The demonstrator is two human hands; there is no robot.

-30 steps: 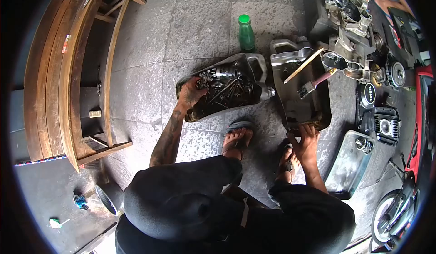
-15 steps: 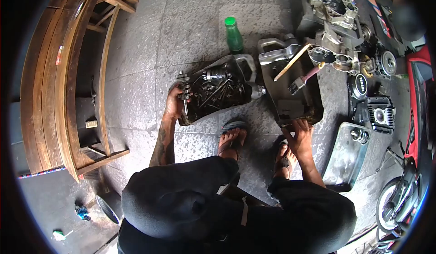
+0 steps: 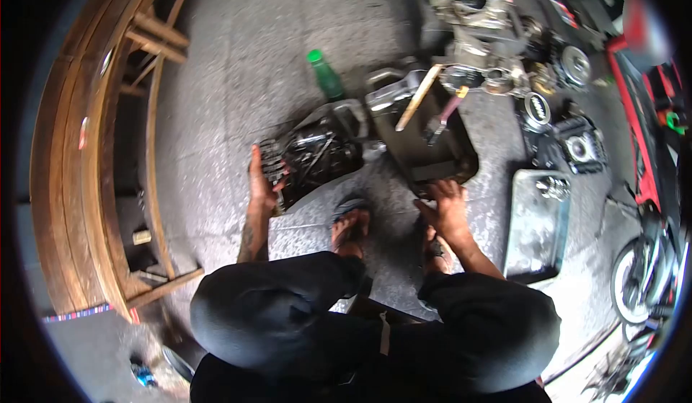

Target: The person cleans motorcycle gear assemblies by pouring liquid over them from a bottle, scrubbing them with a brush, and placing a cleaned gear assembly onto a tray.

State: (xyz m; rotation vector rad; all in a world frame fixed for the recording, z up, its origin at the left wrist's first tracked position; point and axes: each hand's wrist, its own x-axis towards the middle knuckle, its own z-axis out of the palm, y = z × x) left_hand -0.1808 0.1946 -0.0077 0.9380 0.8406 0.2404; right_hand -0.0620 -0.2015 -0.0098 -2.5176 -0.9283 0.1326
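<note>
Left hand (image 3: 262, 185) clamps fingers on grey toothed gear shaft (image 3: 272, 160), at left end of dark cut-open plastic jug (image 3: 326, 184) heaped with metal parts (image 3: 321, 149). Right hand (image 3: 449, 207) at near rim of similar jug (image 3: 441, 156) rightward; can't tell if fingers pinch. Best hold shaft level.

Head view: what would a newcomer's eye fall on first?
Probably the green bottle, vivid against the grey floor, just beyond the container of metal parts. Next, the left hand, holding a ridged metal part at that container's left end. Then the red bodywork at far right.
</note>
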